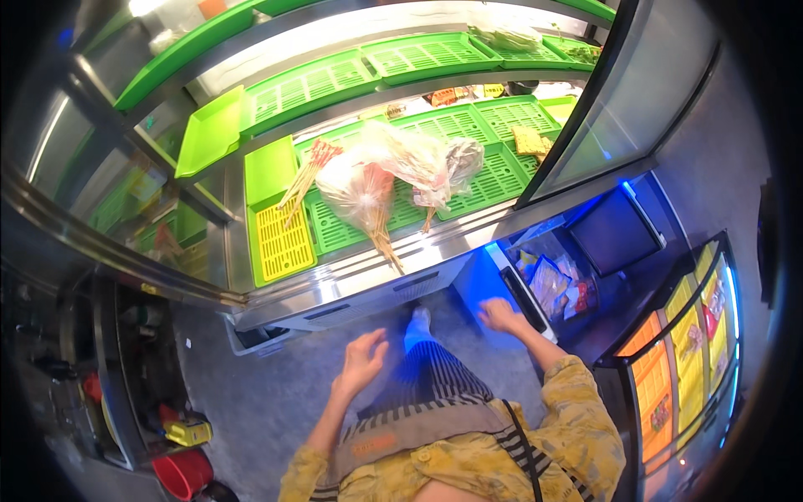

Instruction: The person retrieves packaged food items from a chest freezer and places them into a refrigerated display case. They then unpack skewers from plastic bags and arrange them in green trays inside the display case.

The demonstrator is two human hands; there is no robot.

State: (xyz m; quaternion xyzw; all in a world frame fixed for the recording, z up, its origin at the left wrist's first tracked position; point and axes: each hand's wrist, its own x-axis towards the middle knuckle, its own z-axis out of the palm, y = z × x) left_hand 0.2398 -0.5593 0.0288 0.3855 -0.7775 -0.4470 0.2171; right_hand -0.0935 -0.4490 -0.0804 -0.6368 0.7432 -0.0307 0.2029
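My left hand (362, 361) is in the air over the floor, fingers apart and holding nothing. Near the edge of a chest freezer (524, 300) hangs my right hand (500, 315), its fingers partly curled; whether they close on anything is unclear. In front of me, green slotted trays (495, 174) line a lit display cabinet. On them lie a tied plastic bag of skewered food (364, 188), another clear bag with sticks (417, 157) and a smaller bag (465, 160). Loose skewers (310, 169) with pink and white food rest to the left, above a yellow slotted tray (283, 241).
The freezer holds bagged goods (552, 285); its dark lid (615, 232) is raised. A glass door (627, 81) stands at the cabinet's right. Lower right is a lit case with orange and yellow trays (649, 383). A red bucket (183, 474) sits on the floor at lower left.
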